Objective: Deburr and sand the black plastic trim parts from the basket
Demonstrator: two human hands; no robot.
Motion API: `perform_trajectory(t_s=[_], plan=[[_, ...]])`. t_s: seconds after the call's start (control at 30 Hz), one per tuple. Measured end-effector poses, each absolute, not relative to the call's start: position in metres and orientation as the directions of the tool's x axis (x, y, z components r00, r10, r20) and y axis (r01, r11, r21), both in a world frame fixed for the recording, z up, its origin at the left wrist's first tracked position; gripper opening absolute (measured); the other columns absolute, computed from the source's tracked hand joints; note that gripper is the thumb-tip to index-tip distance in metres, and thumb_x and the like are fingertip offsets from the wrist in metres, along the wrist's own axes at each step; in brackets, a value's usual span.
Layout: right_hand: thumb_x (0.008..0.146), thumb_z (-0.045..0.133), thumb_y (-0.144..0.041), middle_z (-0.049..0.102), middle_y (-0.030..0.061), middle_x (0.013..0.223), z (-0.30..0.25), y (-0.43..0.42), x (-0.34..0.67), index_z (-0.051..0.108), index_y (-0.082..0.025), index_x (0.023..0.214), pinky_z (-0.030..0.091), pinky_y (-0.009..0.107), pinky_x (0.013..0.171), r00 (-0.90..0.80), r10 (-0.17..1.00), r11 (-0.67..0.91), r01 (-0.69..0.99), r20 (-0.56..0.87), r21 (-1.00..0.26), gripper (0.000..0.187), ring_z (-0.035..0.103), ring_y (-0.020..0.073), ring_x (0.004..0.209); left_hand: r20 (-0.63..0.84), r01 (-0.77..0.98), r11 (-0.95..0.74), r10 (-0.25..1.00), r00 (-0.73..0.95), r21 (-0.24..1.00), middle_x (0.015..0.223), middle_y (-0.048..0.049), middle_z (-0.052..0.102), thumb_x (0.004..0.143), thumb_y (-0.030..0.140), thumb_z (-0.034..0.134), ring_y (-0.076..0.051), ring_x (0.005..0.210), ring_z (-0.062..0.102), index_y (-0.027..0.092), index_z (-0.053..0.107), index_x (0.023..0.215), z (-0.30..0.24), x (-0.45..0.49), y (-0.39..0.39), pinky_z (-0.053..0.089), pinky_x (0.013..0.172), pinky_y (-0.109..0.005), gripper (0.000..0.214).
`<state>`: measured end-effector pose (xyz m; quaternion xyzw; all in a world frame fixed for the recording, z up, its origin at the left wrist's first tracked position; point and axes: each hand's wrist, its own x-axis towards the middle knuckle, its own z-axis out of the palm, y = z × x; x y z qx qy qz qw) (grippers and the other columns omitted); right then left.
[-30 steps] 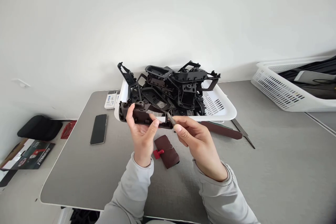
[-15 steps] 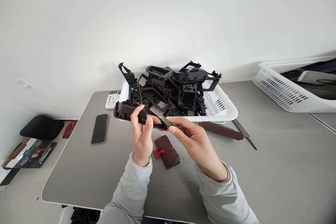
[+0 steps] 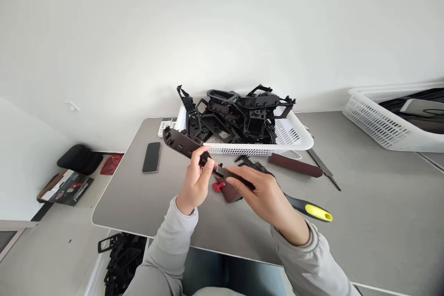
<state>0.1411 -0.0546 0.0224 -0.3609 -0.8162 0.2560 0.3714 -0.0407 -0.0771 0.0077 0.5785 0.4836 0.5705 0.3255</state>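
Observation:
My left hand [image 3: 194,183] grips a long dark brown moulded plastic part [image 3: 183,144], which slants up and to the left from my fingers. My right hand [image 3: 268,199] closes around a tool with a black-and-yellow handle [image 3: 308,209]. Its handle sticks out past my palm to the right, and a dark narrow section [image 3: 231,175] runs from my fingers to the plastic part. The tool's tip is hidden among my fingers. A brown sanding pad [image 3: 229,193] with a red clip [image 3: 218,187] lies under my hands, partly hidden.
A white perforated basket [image 3: 263,149] holds a heap of black plastic parts [image 3: 239,115]. A phone [image 3: 151,157], a steel file [image 3: 322,163] and a brown sanding stick [image 3: 294,165] lie on the grey table [image 3: 128,199]. Another basket [image 3: 378,122] stands right; a crate of black parts [image 3: 121,259] sits below the table edge.
My view has tipped downward, bringing the tool's yellow handle and the crate below the table into sight. The brown part has swung from nearly level to a slant, its far end now up and left.

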Motion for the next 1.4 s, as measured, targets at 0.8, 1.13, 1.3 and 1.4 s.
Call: perform_trajectory(t_s=[0.8,1.13,1.3,1.4], plan=[[0.092,0.055,-0.043,0.078,0.0079,0.096,-0.027,-0.158,0.144,0.074,-0.019,0.109,0.058,0.035,0.076,-0.423,0.902,0.258,0.366,0.087,-0.894,0.035,0.073,0.0239,0.085,-0.086,-0.369,0.02,0.983,-0.162,0.929,0.068,0.0029,0.06,0.075,0.058,0.073,-0.013,0.067,0.059,0.02,0.056,0.105,-0.045,-0.033,-0.175,0.052,0.063,-0.026,0.05],[0.089,0.057,-0.05,0.076,0.0073,0.089,-0.052,-0.172,0.143,0.074,-0.016,0.108,0.054,0.032,0.071,-0.38,0.925,0.081,0.269,-0.028,-0.96,0.042,0.067,0.0196,0.075,-0.257,-0.532,0.149,0.957,-0.134,0.834,0.07,0.0073,0.058,0.058,0.034,0.088,-0.008,0.061,0.056,0.021,0.051,0.096,-0.058,-0.028,-0.183,0.051,0.06,-0.023,0.055],[0.091,0.054,-0.044,0.077,0.0077,0.096,-0.052,-0.176,0.142,0.074,-0.018,0.108,0.056,0.034,0.076,-0.404,0.915,0.114,0.29,-0.014,-0.95,0.037,0.07,0.0209,0.081,-0.267,-0.516,0.125,0.94,-0.211,0.848,0.072,0.0071,0.057,0.061,0.042,0.086,-0.008,0.061,0.056,0.021,0.05,0.095,-0.062,-0.025,-0.188,0.051,0.058,-0.022,0.053],[0.092,0.053,-0.041,0.078,0.0089,0.099,-0.051,-0.179,0.141,0.074,-0.018,0.109,0.056,0.036,0.083,-0.403,0.915,0.157,0.32,0.015,-0.934,0.035,0.072,0.0227,0.087,-0.258,-0.525,0.121,0.946,-0.197,0.843,0.071,0.007,0.057,0.063,0.045,0.084,-0.007,0.062,0.056,0.021,0.049,0.096,-0.061,-0.023,-0.19,0.051,0.06,-0.022,0.054]])
